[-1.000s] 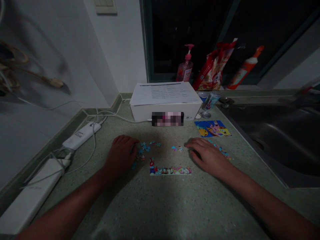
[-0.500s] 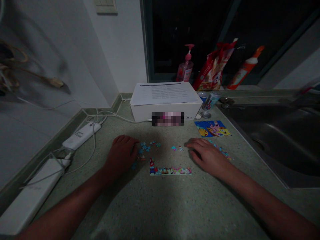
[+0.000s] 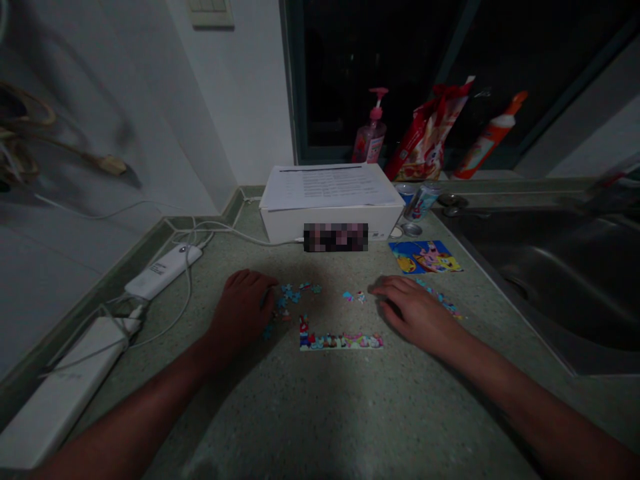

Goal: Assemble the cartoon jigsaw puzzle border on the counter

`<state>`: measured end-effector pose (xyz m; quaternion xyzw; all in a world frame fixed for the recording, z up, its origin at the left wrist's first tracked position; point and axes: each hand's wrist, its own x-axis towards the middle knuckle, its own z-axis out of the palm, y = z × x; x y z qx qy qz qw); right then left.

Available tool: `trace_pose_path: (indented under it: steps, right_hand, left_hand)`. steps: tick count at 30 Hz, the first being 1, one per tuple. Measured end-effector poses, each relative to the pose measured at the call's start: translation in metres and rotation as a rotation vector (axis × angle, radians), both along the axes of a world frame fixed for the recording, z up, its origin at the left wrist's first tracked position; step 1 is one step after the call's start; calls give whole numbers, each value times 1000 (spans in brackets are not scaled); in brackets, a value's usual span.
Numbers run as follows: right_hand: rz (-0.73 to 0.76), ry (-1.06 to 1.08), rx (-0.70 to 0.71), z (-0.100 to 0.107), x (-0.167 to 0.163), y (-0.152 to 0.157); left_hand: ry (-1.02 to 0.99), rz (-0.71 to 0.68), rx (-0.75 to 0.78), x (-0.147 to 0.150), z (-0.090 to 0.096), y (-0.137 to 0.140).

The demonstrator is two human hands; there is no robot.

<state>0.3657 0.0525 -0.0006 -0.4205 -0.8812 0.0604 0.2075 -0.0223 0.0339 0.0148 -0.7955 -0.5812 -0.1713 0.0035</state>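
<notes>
My left hand (image 3: 246,300) rests palm down on the counter, its fingers loosely extended. Beside its fingertips lies a group of loose blue jigsaw pieces (image 3: 290,295), some partly hidden by the thumb. My right hand (image 3: 407,307) also lies low over the counter, thumb apart from the fingers and nothing seen in it. Just left of its fingertips are a couple of small jigsaw pieces (image 3: 349,296). Between the hands, nearer to me, is a joined L-shaped strip of puzzle (image 3: 345,342). More pieces (image 3: 443,300) lie past the right hand, partly covered by it.
A colourful cartoon picture card (image 3: 425,257) lies behind the right hand. A white box (image 3: 330,217) with printed paper on top stands at the back, near a can (image 3: 423,202). White power strips (image 3: 163,272) and cables run along the left; a steel sink (image 3: 560,280) is at right.
</notes>
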Motion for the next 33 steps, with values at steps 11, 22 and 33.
trace_pose_path:
  steps: [11, 22, 33]
  right_hand:
    - [-1, 57, 8, -2, 2, 0]
    - [28, -2, 17, -5, 3, 2]
    - [18, 9, 21, -7, 4, 3]
  left_hand:
    - [3, 35, 38, -7, 4, 3]
    - [126, 91, -31, -21, 11, 8]
    - [207, 122, -150, -18, 9, 8]
